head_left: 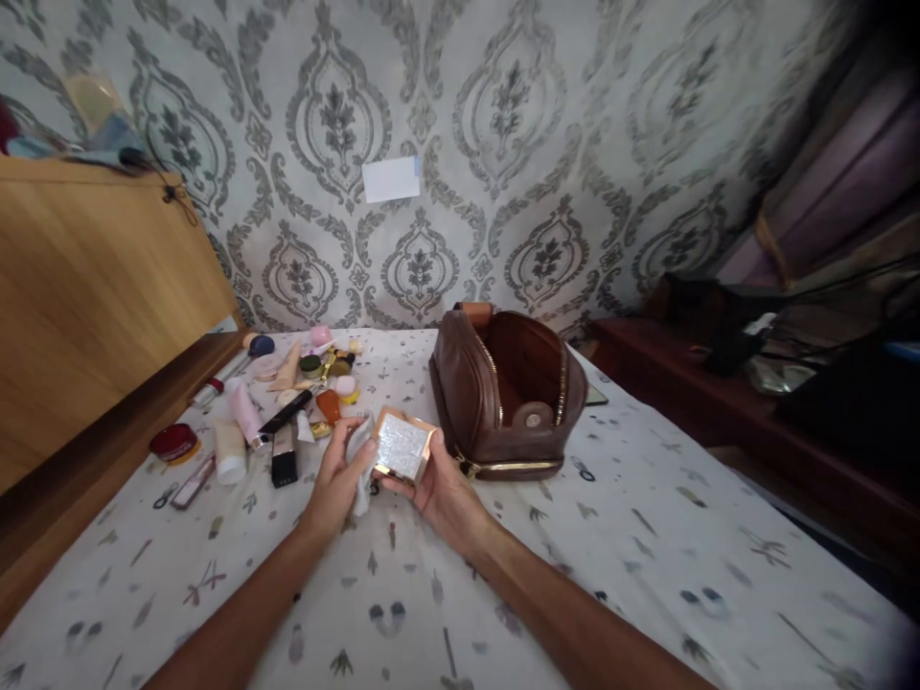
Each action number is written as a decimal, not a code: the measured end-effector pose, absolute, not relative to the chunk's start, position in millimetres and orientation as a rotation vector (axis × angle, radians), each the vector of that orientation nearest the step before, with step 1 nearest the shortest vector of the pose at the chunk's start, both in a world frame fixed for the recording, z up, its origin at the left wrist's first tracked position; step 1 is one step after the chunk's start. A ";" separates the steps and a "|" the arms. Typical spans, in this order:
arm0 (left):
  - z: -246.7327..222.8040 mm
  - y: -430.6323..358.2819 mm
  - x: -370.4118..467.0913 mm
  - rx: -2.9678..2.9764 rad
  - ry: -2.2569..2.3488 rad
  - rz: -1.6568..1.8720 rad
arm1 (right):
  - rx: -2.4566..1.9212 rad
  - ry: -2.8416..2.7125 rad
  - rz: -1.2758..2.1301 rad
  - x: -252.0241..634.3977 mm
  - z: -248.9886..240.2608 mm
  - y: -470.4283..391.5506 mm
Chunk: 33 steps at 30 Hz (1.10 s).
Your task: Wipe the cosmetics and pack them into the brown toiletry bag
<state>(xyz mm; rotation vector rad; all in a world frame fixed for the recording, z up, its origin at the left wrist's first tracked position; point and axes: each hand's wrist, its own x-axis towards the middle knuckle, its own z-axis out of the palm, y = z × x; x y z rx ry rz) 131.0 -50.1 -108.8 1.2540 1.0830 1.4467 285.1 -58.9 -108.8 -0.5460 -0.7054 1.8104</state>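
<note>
Between my hands is a square makeup compact (401, 446) with a glittery silver face and gold edges. My right hand (447, 494) grips its right side, thumb on the corner and fingers underneath. A crumpled white wipe (361, 484) is pinched in my left hand (337, 479), close against the compact's left edge. Just right of the compact stands a brown leather toiletry bag (514, 422), its zipped top gaping and its inside dark. Several cosmetics lie to the left, among them a black box (285, 458), a cream tube (230, 450) and a pink tube (245, 412).
A patterned white cloth (402, 613) covers the surface. Further left are a dark red round jar (173, 443) and a wooden cabinet (101, 278). Patterned wallpaper (503, 249) rises behind. Dark red furniture (682, 393) with black items on it stands at the right.
</note>
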 end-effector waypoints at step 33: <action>-113.4 -46.3 133.0 1.320 1.243 1.489 | -0.629 -0.685 1.654 288.8 -107.8 -65.0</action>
